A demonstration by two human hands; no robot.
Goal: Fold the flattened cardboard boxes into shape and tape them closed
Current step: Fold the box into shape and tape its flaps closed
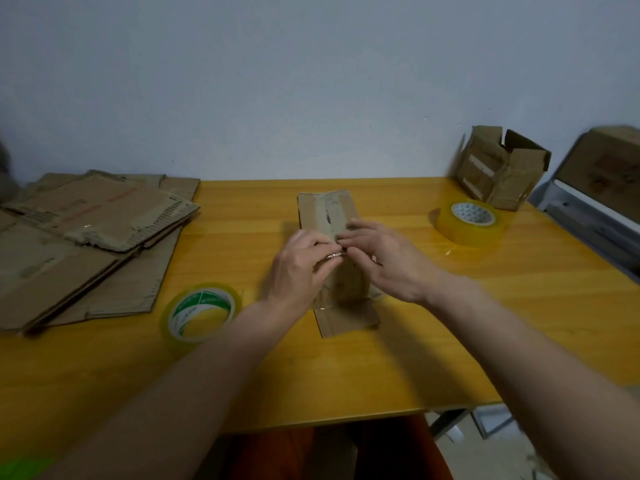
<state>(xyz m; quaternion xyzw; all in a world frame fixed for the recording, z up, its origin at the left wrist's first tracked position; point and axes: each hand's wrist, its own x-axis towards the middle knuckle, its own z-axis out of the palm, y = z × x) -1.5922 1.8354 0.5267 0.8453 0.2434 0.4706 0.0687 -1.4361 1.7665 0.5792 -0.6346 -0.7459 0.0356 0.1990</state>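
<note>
Your forearms are reaching in over the yellow surface (433, 341). At far left the flattened boxes (86, 244) are lying stacked, a tape roll (201, 311) just beside them. Your left hand (298, 271) and right hand (388, 261) are meeting at mid-surface, fingers curled, pinching tape on the small box (329, 213). Another tape roll (467, 223) is sitting near a folded box (498, 168).
</note>
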